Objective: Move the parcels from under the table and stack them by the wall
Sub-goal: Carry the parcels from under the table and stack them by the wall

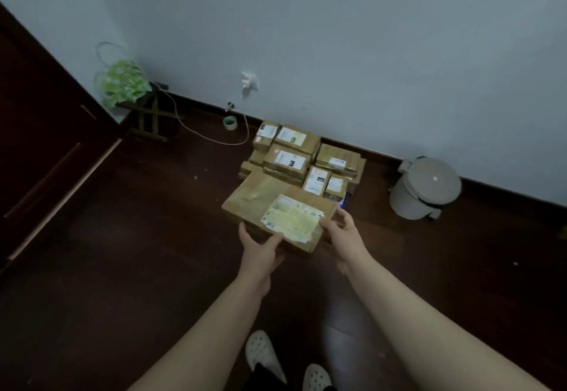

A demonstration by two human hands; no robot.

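Note:
I carry a flat brown cardboard parcel [270, 203] with a yellowed shipping label, held out in front of me above the dark floor. My left hand [259, 248] grips its near left corner, thumb on top. My right hand [343, 231] grips its near right edge, fingers curled over the side. Just beyond the parcel, several brown labelled parcels [294, 157] lie stacked on the floor against the pale wall [368, 53].
A small grey pedal bin [425, 188] stands by the wall to the right. A roll of tape [229, 122] and a white cable lie left of the stack. A dark stool with a green bag [122, 83] stands in the corner beside dark cabinet doors [46, 133].

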